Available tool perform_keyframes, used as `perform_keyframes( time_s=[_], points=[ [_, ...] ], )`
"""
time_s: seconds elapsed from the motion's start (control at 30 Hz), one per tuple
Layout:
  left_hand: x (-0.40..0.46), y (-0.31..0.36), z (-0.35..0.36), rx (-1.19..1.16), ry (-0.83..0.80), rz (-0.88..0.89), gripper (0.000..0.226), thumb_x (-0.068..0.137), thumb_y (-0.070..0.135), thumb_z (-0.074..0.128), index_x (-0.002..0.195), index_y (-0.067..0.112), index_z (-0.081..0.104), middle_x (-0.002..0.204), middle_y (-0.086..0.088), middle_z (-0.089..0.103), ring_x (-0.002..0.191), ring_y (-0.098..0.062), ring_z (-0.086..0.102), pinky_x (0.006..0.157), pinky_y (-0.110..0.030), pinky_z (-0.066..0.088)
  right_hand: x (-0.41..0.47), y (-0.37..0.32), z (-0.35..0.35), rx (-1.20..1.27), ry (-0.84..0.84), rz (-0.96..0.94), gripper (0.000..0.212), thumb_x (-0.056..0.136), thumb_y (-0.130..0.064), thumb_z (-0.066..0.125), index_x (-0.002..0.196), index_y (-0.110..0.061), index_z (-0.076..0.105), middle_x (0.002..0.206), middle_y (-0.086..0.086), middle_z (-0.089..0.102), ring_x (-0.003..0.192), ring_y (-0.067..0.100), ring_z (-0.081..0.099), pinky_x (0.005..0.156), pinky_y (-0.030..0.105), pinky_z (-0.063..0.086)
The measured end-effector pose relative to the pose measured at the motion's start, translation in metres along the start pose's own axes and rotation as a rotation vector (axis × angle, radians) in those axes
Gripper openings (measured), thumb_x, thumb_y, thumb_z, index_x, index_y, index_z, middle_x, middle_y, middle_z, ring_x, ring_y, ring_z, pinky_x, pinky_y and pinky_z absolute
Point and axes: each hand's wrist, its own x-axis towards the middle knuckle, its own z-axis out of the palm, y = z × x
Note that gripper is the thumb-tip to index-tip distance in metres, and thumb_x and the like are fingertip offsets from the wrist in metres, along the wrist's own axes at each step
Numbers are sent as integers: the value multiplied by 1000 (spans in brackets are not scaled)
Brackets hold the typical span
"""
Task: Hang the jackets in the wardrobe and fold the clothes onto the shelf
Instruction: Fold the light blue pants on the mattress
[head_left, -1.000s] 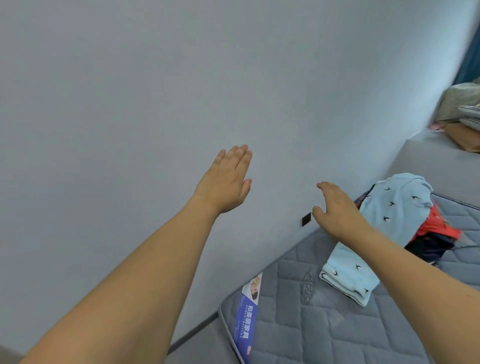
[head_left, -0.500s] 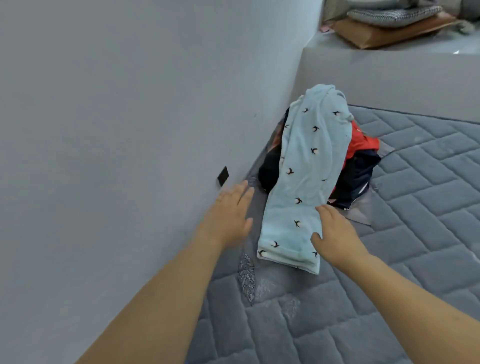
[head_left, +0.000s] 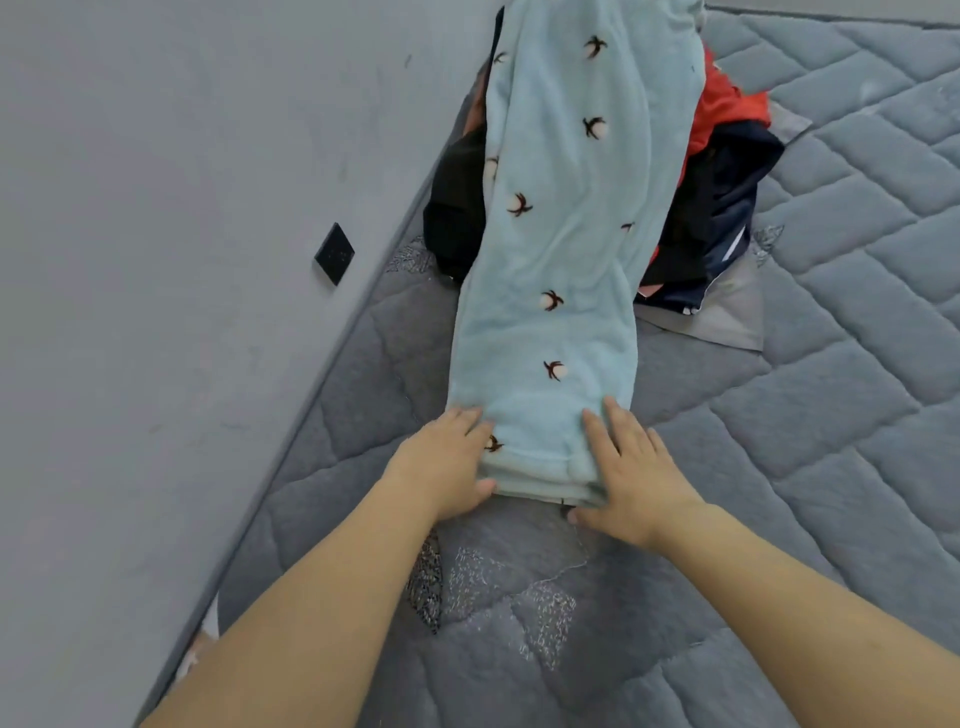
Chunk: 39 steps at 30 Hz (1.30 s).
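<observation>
— Quilted grey mattress (head_left: 857, 322) filled the view, pushed against a plain grey wall (head_left: 156, 208) that carried a small black square plate (head_left: 334, 253) at nine o'clock. What was on it?

— A long pale-blue fleece garment (head_left: 561, 249), soft and fuzzy with small dark sprig motifs, ran from twelve o'clock toward the centre. It lay draped over a heap of other clothes (head_left: 722, 171), red and navy at one o'clock, black at eleven.

— And the hands?

— Left hand (head_left: 447, 467) gripped the near hem's left corner, fingers on top, thumb tucked beneath. Right hand (head_left: 631, 473) took the right corner the same way.

— How far along?

— Barely begun, I'd judge. The heap sat unsorted, nothing looked neatly folded, and neither wardrobe nor shelf was in view.
</observation>
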Motion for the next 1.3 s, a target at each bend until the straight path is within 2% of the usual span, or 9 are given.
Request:
perform_keyframes(
  time_s=[0.1,0.3,0.53,0.67,0.83,0.97,1.1,1.17,1.3],
  points=[
    [12,-3,10,-75,-5,-19,67,98,37,49,155,16,21,164,-2,16,149,-19,12,118,-36,28,16,6,-1,93,-17,22,112,82,-72,55,155,-17,-10,162,9,-16,151,27,-2,123,38,6],
    [28,0,22,-150,53,-32,49,96,26,47,144,14,38,155,-2,28,141,-18,24,110,-30,33,40,14,-14,36,33,13,74,90,-52,56,149,-18,27,157,5,20,137,28,36,105,38,41],
    [21,-6,37,-474,180,-73,50,92,11,60,141,18,49,158,5,31,148,-15,19,115,-26,23,45,13,-14,-92,-47,9,72,97,-46,48,154,-16,17,159,9,11,140,27,28,107,37,39],
    [18,1,51,-660,276,-170,53,88,-2,57,137,20,54,158,7,33,149,-12,17,109,-15,13,44,10,-11,-97,-40,31,63,99,-29,43,155,-15,18,160,9,14,139,27,29,107,36,38],
    [14,25,59,-852,440,-302,68,84,-12,52,143,20,43,158,3,27,147,-18,17,120,-26,11,30,11,-15,285,103,132,49,93,-6,37,138,-22,51,154,-4,39,126,31,50,95,42,46],
    [5,45,65,-933,580,-539,75,82,-10,46,146,26,39,147,2,30,128,-19,27,105,-25,24,8,13,-1,418,176,213,62,89,0,37,144,-26,45,153,-4,41,130,26,47,99,39,45],
    [-9,58,66,-776,458,-467,62,87,-6,44,142,22,51,126,-7,48,118,-26,41,101,-31,37,-27,26,16,123,202,167,44,88,0,46,128,-16,53,128,1,58,106,24,58,76,33,50],
    [-24,74,66,-736,384,-438,55,88,-1,48,138,20,55,125,-9,54,120,-29,47,103,-36,39,-48,32,23,-75,177,132,31,90,-4,47,118,-16,53,117,-1,57,96,21,57,67,28,41],
    [-76,134,70,-795,121,-396,38,86,9,52,120,18,68,120,-10,66,113,-28,60,95,-32,47,-103,45,27,-382,-106,124,30,95,-6,43,118,-15,61,125,4,58,111,24,58,82,32,45]
  ],
)
